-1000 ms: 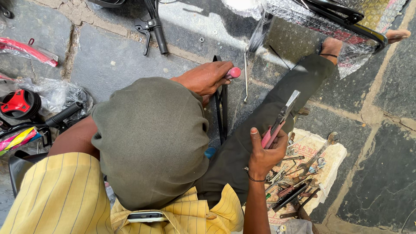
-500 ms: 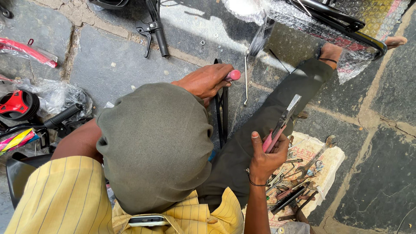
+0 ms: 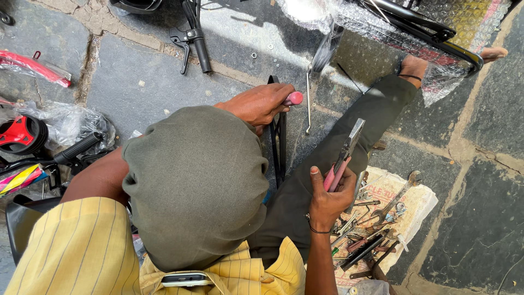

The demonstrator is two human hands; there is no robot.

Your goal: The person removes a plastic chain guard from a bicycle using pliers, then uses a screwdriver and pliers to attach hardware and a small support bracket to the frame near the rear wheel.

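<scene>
the pink-handled steel pliers (image 3: 343, 158) stand upright over the lap, right hand (image 3: 327, 201) wrapped closed on their handles. left hand (image 3: 256, 104) is clenched round a pink-capped tool (image 3: 293, 98) above the black metal frame (image 3: 278, 147). likely best to steady that frame before biting.

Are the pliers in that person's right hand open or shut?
Shut: the pliers have metal tips meeting, pink handles pressed together in the right hand.
</scene>
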